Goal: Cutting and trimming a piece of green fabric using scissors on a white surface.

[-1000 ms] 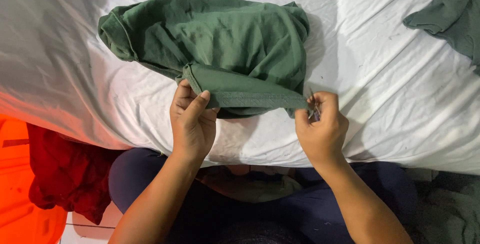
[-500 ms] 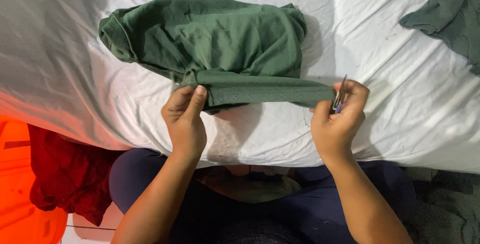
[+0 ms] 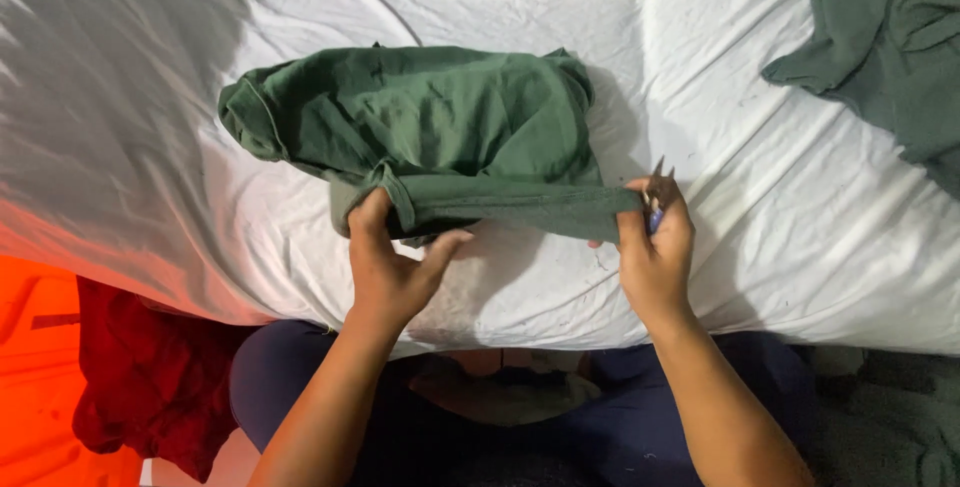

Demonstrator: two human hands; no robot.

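A white sheet (image 3: 780, 247), creased and lit unevenly, covers the surface and fills most of the view; everything below is placed relative to the green garment (image 3: 440, 137) lying bunched in its middle.

Nearest the camera, below the garment, are the person's dark-trousered legs, with a red cloth (image 3: 150, 377) lying down to the garment's lower left beside an orange surface (image 3: 40, 367). Just above the legs come the two hands, both at the garment's near edge. The left hand (image 3: 395, 267) sits at the left end of that edge, thumb pressed on top of the fabric and fingers spread loosely beneath, half open. The right hand (image 3: 655, 252) is closed in a pinch on the right end of the same edge, and small pointed metal tips, perhaps little scissors (image 3: 655, 192), stick up from its fingers.

Between the hands the folded hem (image 3: 510, 209) is stretched into a straight band, its long axis running left to right. Both hands are about equally near it. The bulk of the garment lies just beyond the band, away from the person.

Farthest off, up to the garment's right, another green cloth (image 3: 880, 47) lies well apart.
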